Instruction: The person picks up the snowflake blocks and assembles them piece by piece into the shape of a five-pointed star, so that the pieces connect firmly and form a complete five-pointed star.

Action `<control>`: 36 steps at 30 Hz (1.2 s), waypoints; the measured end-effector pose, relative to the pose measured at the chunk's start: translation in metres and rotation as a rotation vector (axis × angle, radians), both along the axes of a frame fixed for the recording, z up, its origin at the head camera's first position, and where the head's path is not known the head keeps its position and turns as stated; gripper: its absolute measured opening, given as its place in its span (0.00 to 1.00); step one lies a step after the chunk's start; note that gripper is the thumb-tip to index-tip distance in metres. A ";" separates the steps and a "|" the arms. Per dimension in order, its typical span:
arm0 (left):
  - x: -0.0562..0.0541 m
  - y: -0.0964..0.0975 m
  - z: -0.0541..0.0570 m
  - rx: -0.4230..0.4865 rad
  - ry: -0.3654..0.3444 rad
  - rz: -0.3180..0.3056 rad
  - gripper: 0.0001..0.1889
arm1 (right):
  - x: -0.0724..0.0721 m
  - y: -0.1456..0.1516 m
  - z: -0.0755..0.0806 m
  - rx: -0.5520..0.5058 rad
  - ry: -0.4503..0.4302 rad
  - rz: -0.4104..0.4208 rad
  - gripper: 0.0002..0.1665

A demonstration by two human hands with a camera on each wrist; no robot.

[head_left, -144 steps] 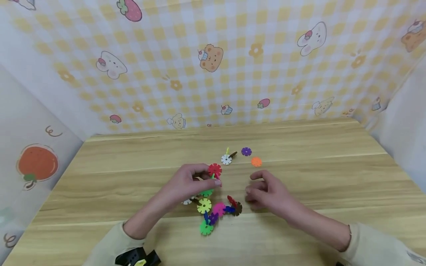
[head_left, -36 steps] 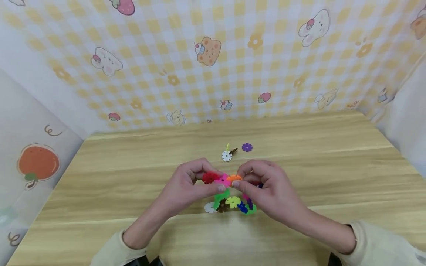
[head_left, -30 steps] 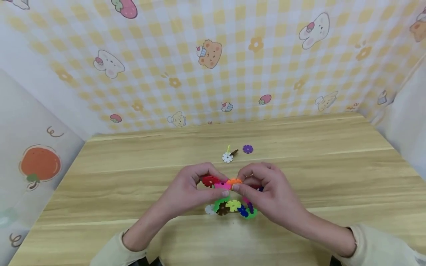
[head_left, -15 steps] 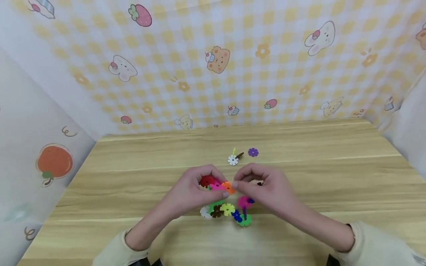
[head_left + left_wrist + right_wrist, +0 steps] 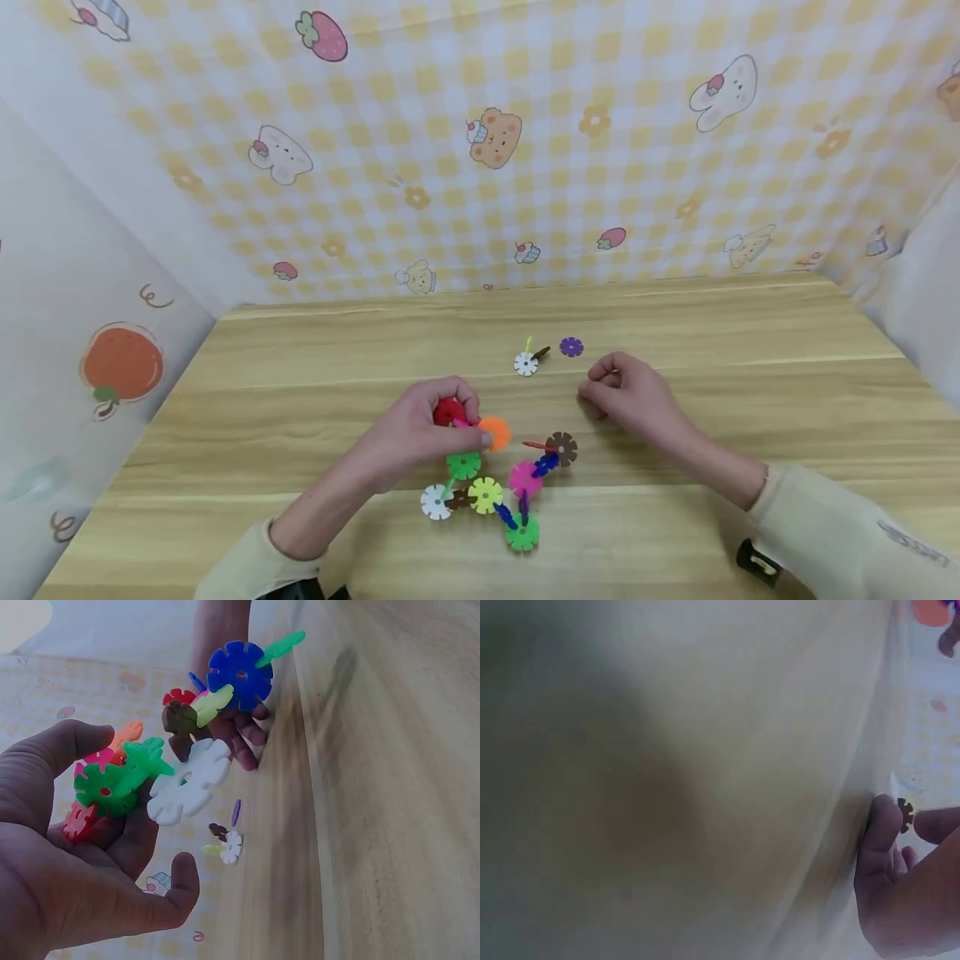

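My left hand [image 5: 408,437] pinches one end of a linked chain of notched plastic snowflake discs. At that end an orange disc [image 5: 496,435] sticks out past the thumb, beside a pink one partly covered by the fingers and a red disc [image 5: 448,412]. From there the chain runs through a green disc [image 5: 463,465], a white disc [image 5: 189,782] and a yellow disc [image 5: 485,496] to a brown disc [image 5: 561,448] at its far end. Over the table to the right, my right hand [image 5: 633,396] has loosely curled fingers with nothing between them, near a loose purple disc [image 5: 572,347].
Behind the hands, a small joined piece with a white disc [image 5: 526,364], a brown one and a yellow one lies on the wooden table [image 5: 337,342]. A yellow checked cloth [image 5: 360,133] hangs at the table's back edge.
The orange disc was picked up from the table and now sits on the chain's end. My right hand has let go of it and moved right; my left hand shifted slightly left with the chain.
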State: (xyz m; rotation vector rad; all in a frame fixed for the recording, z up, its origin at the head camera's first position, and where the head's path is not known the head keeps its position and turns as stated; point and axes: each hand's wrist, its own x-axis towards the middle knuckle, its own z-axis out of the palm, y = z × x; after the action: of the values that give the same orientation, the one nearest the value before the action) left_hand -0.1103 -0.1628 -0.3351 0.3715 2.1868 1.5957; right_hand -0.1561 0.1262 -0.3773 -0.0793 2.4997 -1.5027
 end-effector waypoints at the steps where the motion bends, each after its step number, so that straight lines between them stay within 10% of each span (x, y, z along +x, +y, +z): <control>1: -0.001 0.001 0.000 -0.006 0.005 -0.005 0.13 | -0.004 -0.001 -0.002 0.007 -0.011 0.002 0.19; 12: -0.002 0.005 0.000 -0.027 0.004 -0.029 0.13 | -0.042 -0.045 -0.005 0.030 -0.022 -0.020 0.35; 19: -0.002 0.006 -0.002 -0.017 0.001 -0.044 0.12 | -0.060 -0.064 -0.006 0.204 0.044 0.104 0.50; 26: -0.003 0.011 0.000 0.010 0.014 -0.051 0.12 | -0.061 -0.058 -0.004 0.240 0.115 0.167 0.21; 36: -0.002 0.011 0.001 0.027 0.008 -0.073 0.12 | -0.038 -0.046 -0.008 0.008 0.109 0.013 0.13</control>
State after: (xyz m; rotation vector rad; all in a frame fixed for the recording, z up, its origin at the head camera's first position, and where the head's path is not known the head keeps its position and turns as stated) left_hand -0.1127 -0.1517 -0.3346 0.4618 2.1341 1.5885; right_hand -0.1942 0.0802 -0.3851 -0.1801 2.5847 -1.5217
